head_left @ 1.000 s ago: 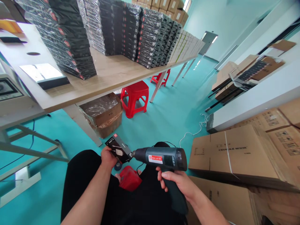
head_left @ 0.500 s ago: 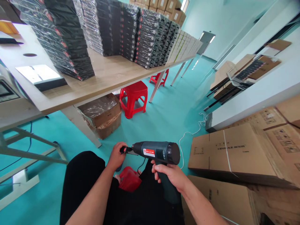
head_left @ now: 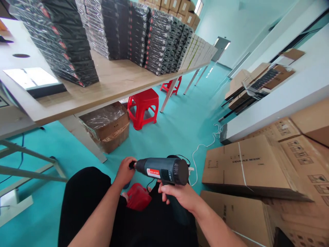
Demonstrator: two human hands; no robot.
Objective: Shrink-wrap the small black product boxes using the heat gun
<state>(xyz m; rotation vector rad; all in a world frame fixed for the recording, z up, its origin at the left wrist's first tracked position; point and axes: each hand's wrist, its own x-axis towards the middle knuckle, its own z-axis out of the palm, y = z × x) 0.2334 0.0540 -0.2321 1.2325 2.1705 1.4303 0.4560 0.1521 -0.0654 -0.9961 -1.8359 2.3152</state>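
Low in the centre, the right hand [head_left: 177, 194] had its fingers wrapped round the heat gun [head_left: 164, 170], nozzle aimed left, right up by the black box [head_left: 132, 165], barely visible, pinched in the left hand's [head_left: 124, 173] fingers! Upper left, film-wrapped boxes [head_left: 161, 44] towered on the wooden surface [head_left: 110, 80].

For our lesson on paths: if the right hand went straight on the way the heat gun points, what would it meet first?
Most likely the dark item in the left hand: the heat gun in the right hand points at it, though depth leaves unclear whether the two touch.
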